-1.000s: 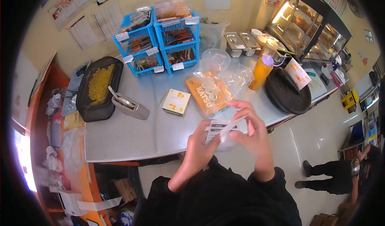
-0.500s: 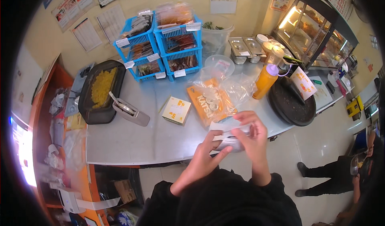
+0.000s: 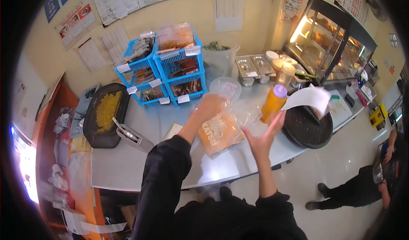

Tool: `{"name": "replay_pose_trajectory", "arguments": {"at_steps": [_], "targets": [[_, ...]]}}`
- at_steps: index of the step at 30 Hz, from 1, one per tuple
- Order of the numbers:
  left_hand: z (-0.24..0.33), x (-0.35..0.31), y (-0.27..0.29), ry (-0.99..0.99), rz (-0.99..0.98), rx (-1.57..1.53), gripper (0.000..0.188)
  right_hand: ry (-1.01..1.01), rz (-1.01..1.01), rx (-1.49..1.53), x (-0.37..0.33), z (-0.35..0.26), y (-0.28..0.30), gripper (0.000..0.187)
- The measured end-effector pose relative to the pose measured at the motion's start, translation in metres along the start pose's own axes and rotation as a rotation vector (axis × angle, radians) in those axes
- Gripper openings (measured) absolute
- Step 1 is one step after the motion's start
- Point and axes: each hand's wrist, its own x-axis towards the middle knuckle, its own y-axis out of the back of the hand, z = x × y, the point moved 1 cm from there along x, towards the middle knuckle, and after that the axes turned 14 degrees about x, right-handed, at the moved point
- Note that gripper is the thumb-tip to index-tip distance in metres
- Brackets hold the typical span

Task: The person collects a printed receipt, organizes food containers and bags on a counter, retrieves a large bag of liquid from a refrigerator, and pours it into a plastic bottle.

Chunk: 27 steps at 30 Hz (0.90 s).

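Note:
My left hand (image 3: 211, 106), smeared by motion, reaches over an orange box (image 3: 221, 135) in a clear plastic bag (image 3: 245, 112). Its fingers are too blurred to read. To the right my right hand (image 3: 264, 140) is open, thumb and fingers spread wide. A curved white sheet of paper (image 3: 306, 98) is by its fingertips, over a round black stone dish (image 3: 313, 133); whether they touch I cannot tell. Between that dish and the bag stands a squeeze bottle (image 3: 272, 103) of orange sauce with a lilac cap. My left forearm partly hides a small white box (image 3: 174, 131).
Blue stacked baskets (image 3: 181, 76) of packets stand at the back. Left on the steel counter (image 3: 115, 167) are a black tray (image 3: 91, 129) of yellow food and a grey dispenser (image 3: 135, 140). A lit food warmer (image 3: 326, 39) stands back right. Another person (image 3: 355, 189) is at the right.
My hands have parted: the left has moved up over the bagged box, the right has opened. The white item between them is gone from there; a sheet now shows over the stone dish.

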Motion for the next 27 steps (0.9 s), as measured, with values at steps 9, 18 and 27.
{"name": "replay_pose_trajectory", "arguments": {"at_steps": [9,18,27], "targets": [[-0.048,-0.014,-0.100,0.312,0.011,0.395,0.058,-0.399,0.057,0.385,-0.006,0.032,-0.059,0.102],[-0.048,-0.069,-0.017,0.605,-0.622,0.124,0.105,-0.131,0.170,0.280,0.055,-0.015,-0.015,0.098],[-0.018,-0.096,-0.058,0.514,-0.407,0.114,0.094,0.299,-0.399,0.072,0.025,0.010,-0.066,0.102]]}}
